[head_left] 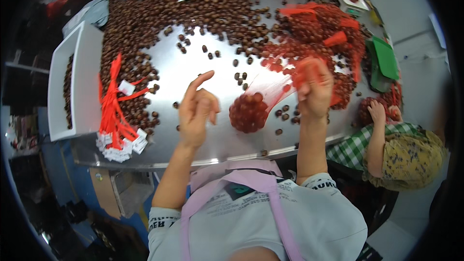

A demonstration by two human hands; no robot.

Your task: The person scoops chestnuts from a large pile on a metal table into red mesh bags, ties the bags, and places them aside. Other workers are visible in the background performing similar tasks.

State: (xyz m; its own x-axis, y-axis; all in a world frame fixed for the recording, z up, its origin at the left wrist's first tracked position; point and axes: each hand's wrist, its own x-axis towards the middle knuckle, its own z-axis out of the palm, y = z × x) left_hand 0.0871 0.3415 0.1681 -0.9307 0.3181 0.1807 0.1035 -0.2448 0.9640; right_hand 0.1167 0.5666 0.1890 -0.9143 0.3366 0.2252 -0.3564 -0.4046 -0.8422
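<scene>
My right hand (316, 88) is closed on the gathered top of a red mesh bag. The bag's stretched netting slants down to the left, where its round bottom, full of chestnuts (248, 112), hangs over or rests on the metal table; I cannot tell which. To the left of the bag is my left hand (197, 113), with the index finger stretched out and the other fingers partly curled. It holds nothing that I can see. A few loose chestnuts (285, 112) lie between the bag and my right wrist.
Loose chestnuts (183, 5) cover the far table. A white bin (87, 77) stands at the left beside red straps with white tags (115, 111). Filled red mesh bags (319, 26), a scale (355, 4) and a green container (384, 58) lie right. A co-worker's hand (377, 112) touches another bag.
</scene>
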